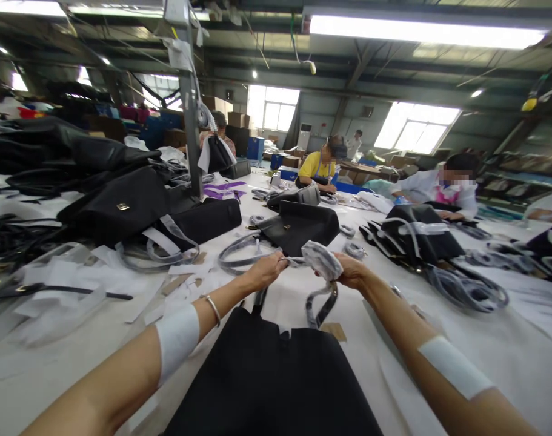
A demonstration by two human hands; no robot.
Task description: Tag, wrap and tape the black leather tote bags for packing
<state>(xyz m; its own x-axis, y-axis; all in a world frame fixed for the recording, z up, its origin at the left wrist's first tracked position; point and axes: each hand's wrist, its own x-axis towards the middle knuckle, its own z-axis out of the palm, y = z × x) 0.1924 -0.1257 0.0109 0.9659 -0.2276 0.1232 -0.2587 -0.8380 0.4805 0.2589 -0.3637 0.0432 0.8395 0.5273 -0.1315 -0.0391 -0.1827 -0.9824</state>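
Observation:
A coiled bag strap in clear plastic wrap [322,259] is gripped by my right hand [349,270], its fingers closed around the bundle. My left hand [267,270] pinches a thin end that leads across to the same strap. Below both hands a black bag [276,378] fills the bottom of the view, its dark handle [259,301] rising at the top edge. From the bundle a wrapped length hangs down toward the bag's right top corner. Just beyond my hands lies another black bag [303,227] with a small gold clasp, and a wrapped strap loop [239,251] rests beside it.
Black bags [116,206] are heaped at the left above scattered white paper [71,272]. More bags [421,233] and wrapped straps [469,287] lie at the right. A metal post [190,121] rises beyond the left pile. Several people sit around the white table [439,345].

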